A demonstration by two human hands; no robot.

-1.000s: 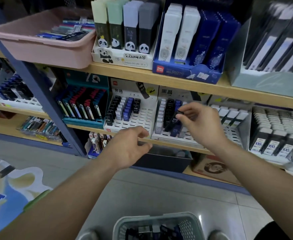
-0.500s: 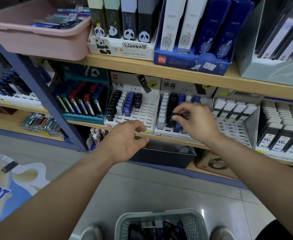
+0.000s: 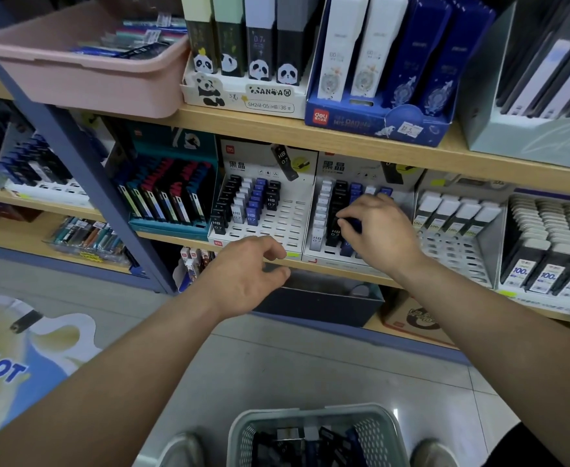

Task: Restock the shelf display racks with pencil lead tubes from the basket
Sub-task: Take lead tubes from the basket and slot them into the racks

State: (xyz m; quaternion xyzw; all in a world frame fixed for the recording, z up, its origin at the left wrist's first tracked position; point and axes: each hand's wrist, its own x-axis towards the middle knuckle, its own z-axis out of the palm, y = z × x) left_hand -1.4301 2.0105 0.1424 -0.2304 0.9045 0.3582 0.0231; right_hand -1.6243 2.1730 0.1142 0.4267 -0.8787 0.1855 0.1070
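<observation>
I see my right hand (image 3: 378,230) at centre right, fingers curled, pinching a blue lead tube (image 3: 353,224) in the white rack (image 3: 324,261), my left hand (image 3: 243,274) loosely curled and empty, the basket (image 3: 310,412) bottom centre.

Black, white, blue lead tubes (image 3: 251,214) upright in white slotted racks (image 3: 276,227); more — jumbled — in grey basket (image 3: 379,433)

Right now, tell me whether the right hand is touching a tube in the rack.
Touching. The head view shows the right hand pinching a blue tube that stands in the right display rack.
</observation>
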